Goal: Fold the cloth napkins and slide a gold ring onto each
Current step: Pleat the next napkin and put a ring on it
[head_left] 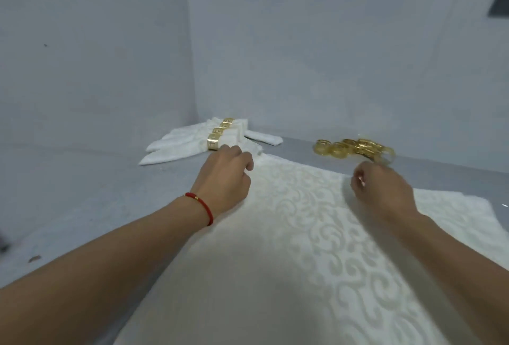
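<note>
A white patterned napkin [316,234] lies spread flat over the grey table [82,193], filling the view from centre down to 6 o'clock; both hands sit at its far edge. The left hand [225,176], at 11 o'clock of the cloth, has its fingers curled over the far left corner and seems to pinch it; the right hand [382,190], at 1 o'clock, is blurred, fingers curled at the far edge, and whether it has cloth in its grip I cannot tell.

By my reading the step is the first fold of a fresh napkin; the next move calls for both far corners to be lifted together and brought toward 6 o'clock, kept level so the edges meet.

Room is tight ahead: the finished bundles [209,141], four of them ringed, lie just beyond the left hand at 11 o'clock; the loose rings [352,147] sit just past the right hand at 1 o'clock; walls close behind both. Open table lies at 9 o'clock.
</note>
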A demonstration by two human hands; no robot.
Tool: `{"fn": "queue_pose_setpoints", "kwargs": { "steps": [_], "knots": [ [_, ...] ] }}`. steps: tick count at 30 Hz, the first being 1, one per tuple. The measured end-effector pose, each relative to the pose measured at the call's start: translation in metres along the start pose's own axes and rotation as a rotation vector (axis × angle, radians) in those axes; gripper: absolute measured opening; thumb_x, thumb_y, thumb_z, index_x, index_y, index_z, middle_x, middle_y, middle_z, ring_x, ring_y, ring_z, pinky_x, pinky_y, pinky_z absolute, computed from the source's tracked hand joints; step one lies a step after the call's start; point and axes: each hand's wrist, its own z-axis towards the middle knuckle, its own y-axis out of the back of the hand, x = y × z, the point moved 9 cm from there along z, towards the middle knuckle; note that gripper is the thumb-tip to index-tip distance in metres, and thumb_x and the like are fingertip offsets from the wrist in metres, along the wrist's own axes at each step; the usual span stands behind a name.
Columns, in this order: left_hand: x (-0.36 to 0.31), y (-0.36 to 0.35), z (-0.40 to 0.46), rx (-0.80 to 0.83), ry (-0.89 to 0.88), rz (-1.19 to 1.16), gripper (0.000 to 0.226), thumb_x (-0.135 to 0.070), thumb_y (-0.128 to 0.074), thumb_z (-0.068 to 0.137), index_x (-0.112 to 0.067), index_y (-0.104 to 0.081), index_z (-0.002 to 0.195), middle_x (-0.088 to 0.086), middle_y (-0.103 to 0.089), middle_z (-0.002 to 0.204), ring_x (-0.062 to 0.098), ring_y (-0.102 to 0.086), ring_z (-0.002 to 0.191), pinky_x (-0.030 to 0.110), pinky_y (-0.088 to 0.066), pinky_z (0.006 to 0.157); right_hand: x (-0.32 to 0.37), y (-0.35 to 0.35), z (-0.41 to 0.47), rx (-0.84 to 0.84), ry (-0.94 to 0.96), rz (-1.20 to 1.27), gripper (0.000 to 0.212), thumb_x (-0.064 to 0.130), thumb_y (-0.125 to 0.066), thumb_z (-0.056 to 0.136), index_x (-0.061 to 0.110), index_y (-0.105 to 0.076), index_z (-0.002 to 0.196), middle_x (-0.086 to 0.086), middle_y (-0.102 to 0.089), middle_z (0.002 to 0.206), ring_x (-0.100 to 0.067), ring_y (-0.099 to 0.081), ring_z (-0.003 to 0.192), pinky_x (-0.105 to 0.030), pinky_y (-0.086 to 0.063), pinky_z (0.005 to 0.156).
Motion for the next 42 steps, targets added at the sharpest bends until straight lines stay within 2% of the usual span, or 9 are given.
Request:
{"fn": "queue_pose_setpoints", "kwargs": {
  "steps": [4, 8, 12, 18, 24, 30, 33, 39, 42],
  "knots": [
    [-0.05, -0.028, -0.024, 0.201, -0.019, 0.115, 0.023, -0.027, -0.05, 0.093, -0.016, -0.068, 0.101, 0.004, -0.064, 0.101, 0.027, -0.055, 0.097, 0.041, -0.048, 0.083, -0.105, 0.032, -0.043, 0.004, -0.217, -0.268, 0.025, 0.022, -0.044, 0.099, 0.01, -0.066, 0.104, -0.012, -0.062, 0.105, -0.036, -0.059, 0.104, -0.041, -0.044, 0.083],
    [-0.073, -0.052, -0.035, 0.279, 0.05, 0.137, 0.035, -0.038, -0.046, 0.095, -0.019, -0.048, 0.066, 0.001, -0.052, 0.074, 0.03, -0.054, 0.084, 0.04, -0.045, 0.074, -0.173, 0.049, -0.07, 0.045, -0.309, -0.359, 0.035, 0.027, -0.037, 0.106, 0.012, -0.067, 0.115, -0.012, -0.061, 0.116, -0.034, -0.054, 0.115, -0.043, -0.043, 0.093],
    [-0.071, -0.05, -0.033, 0.213, 0.14, 0.077, 0.023, -0.038, -0.06, 0.092, -0.02, -0.069, 0.082, -0.001, -0.067, 0.085, 0.024, -0.06, 0.089, 0.039, -0.052, 0.08, -0.18, 0.056, -0.058, 0.047, -0.302, -0.278, 0.024, 0.027, -0.051, 0.102, 0.013, -0.07, 0.102, -0.012, -0.066, 0.109, -0.036, -0.061, 0.108, -0.04, -0.047, 0.088],
    [-0.08, -0.041, -0.028, 0.176, 0.19, 0.101, 0.011, -0.03, -0.067, 0.09, -0.025, -0.069, 0.079, -0.004, -0.069, 0.084, 0.021, -0.062, 0.087, 0.036, -0.052, 0.077, -0.184, 0.064, -0.061, -0.022, -0.357, -0.195, 0.017, 0.006, -0.056, 0.088, 0.012, -0.072, 0.083, -0.008, -0.067, 0.083, -0.033, -0.063, 0.078, -0.034, -0.048, 0.067],
    [-0.111, -0.043, -0.016, 0.226, 0.075, 0.281, 0.007, -0.022, -0.066, 0.09, -0.019, -0.071, 0.085, 0.0, -0.069, 0.09, 0.023, -0.06, 0.093, 0.036, -0.048, 0.079, -0.212, 0.09, -0.071, -0.038, -0.368, 0.038, 0.014, 0.012, -0.064, 0.085, 0.024, -0.071, 0.087, -0.011, -0.071, 0.101, -0.04, -0.065, 0.094, -0.045, -0.058, 0.081],
    [-0.135, -0.048, -0.011, 0.241, 0.02, 0.327, 0.007, -0.017, -0.06, 0.092, -0.014, -0.066, 0.09, 0.005, -0.064, 0.096, 0.027, -0.061, 0.087, 0.038, -0.052, 0.072, -0.227, 0.105, -0.083, 0.006, -0.366, -0.097, 0.012, 0.017, -0.061, 0.091, 0.022, -0.067, 0.083, -0.005, -0.067, 0.087, -0.033, -0.063, 0.081, -0.036, -0.05, 0.068],
    [-0.137, -0.047, -0.01, 0.231, 0.001, 0.324, 0.007, -0.017, -0.056, 0.093, -0.014, -0.062, 0.092, 0.007, -0.059, 0.095, 0.03, -0.06, 0.088, 0.036, -0.044, 0.065, -0.222, 0.105, -0.083, -0.024, -0.314, -0.192, 0.018, 0.014, -0.058, 0.095, 0.017, -0.068, 0.08, -0.005, -0.065, 0.08, -0.03, -0.059, 0.073, -0.032, -0.042, 0.061],
    [-0.124, -0.049, -0.007, 0.252, 0.057, 0.219, 0.009, -0.018, -0.057, 0.091, -0.015, -0.062, 0.085, 0.007, -0.063, 0.088, 0.027, -0.059, 0.084, 0.037, -0.05, 0.068, -0.223, 0.078, -0.068, 0.072, -0.307, -0.15, 0.025, 0.025, -0.047, 0.104, 0.012, -0.067, 0.113, -0.012, -0.064, 0.115, -0.035, -0.061, 0.105, -0.041, -0.048, 0.079],
    [-0.126, -0.052, -0.01, 0.258, 0.029, 0.254, 0.009, -0.021, -0.054, 0.091, -0.017, -0.06, 0.086, 0.005, -0.062, 0.09, 0.025, -0.058, 0.082, 0.036, -0.047, 0.069, -0.227, 0.067, -0.062, 0.128, -0.303, -0.178, 0.031, 0.031, -0.041, 0.106, 0.011, -0.061, 0.118, -0.014, -0.059, 0.118, -0.036, -0.058, 0.111, -0.046, -0.05, 0.088]
  ]
}}
